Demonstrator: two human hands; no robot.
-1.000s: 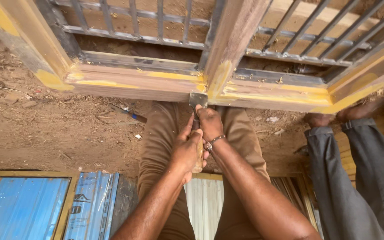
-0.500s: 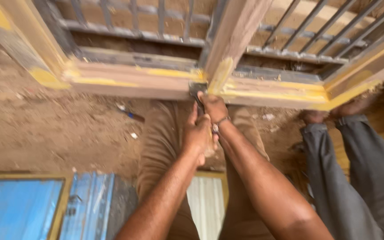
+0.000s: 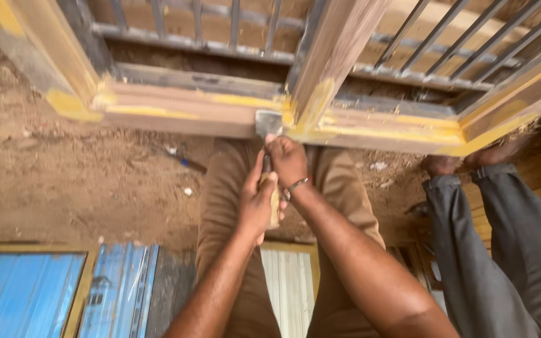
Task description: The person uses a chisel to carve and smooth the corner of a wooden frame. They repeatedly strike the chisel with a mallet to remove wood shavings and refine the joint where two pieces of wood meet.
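Two hands grip one tool at the middle of the view. The left hand (image 3: 257, 203) is wrapped in a fist around the pale wooden handle of a putty knife (image 3: 269, 134), low on the shaft, with a bit of the handle's end showing below the fingers. The right hand (image 3: 288, 159) sits just above it and a little to the right, closed on the upper part of the handle, its fingertips near the base of the blade; a thin bracelet (image 3: 297, 185) circles that wrist. Both hands touch each other, stacked along the handle.

From the top of the right hand the knife's flat grey metal blade reaches up and lies against the lower rail of a wooden frame (image 3: 183, 109), right beside the joint where an upright post meets that rail. Yellow filler (image 3: 245, 100) is smeared along the rail's upper edge and around the joint on both sides of the blade. Dark metal bars (image 3: 233, 22) run across the frame's openings.

Beneath the arms are the person's brown trousers (image 3: 226, 188), over a dirt floor (image 3: 64, 175) strewn with small debris. Blue corrugated sheets (image 3: 26, 291) lie at lower left. At right, another person's grey trouser legs (image 3: 502, 238) and feet stand close to the frame's corner.
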